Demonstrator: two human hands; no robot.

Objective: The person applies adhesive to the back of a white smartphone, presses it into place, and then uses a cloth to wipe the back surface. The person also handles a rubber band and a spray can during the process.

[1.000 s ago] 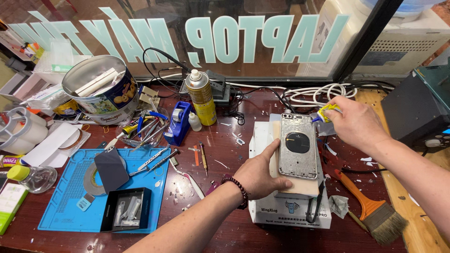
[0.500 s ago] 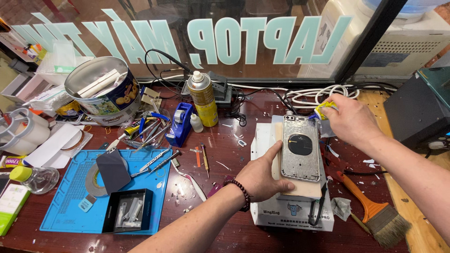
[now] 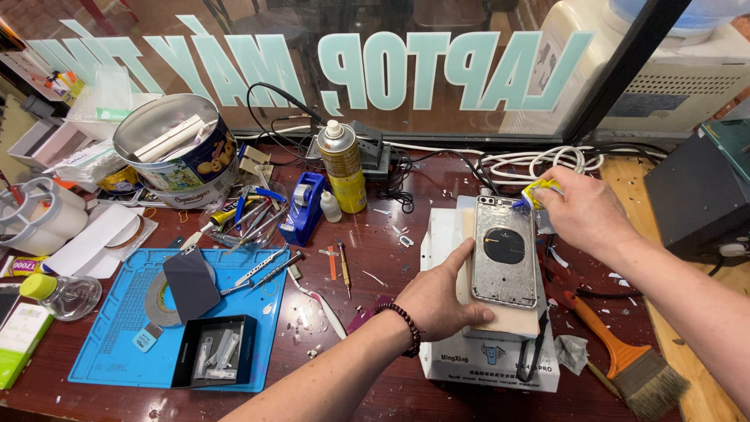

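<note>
- from the head view, on the white heating block [image 3: 491, 361] right of the middle of the surface [image 3: 391, 258], lies the phone back housing [image 3: 505, 252], inner side up, with a dark round patch in its middle.
- i judge the housing light, thin and stiff, with glass that would crack if bent; best taken by its long metal edges, not pressed in the middle.
- my left hand [image 3: 439, 298] lies flat and mostly open, thumb stretched along the housing's left edge, fingers on the block beneath it; it steadies rather than closes on anything.
- my right hand [image 3: 582, 212] is closed in a pinch on a small yellow-and-blue tool [image 3: 537, 192], its tip at the housing's top right corner beside the camera cut-out.
- near at hand: an orange-handled brush [image 3: 625, 363] to the right, a yellow spray can [image 3: 342, 166] behind, and a blue mat [image 3: 129, 320] well off to the left.
</note>
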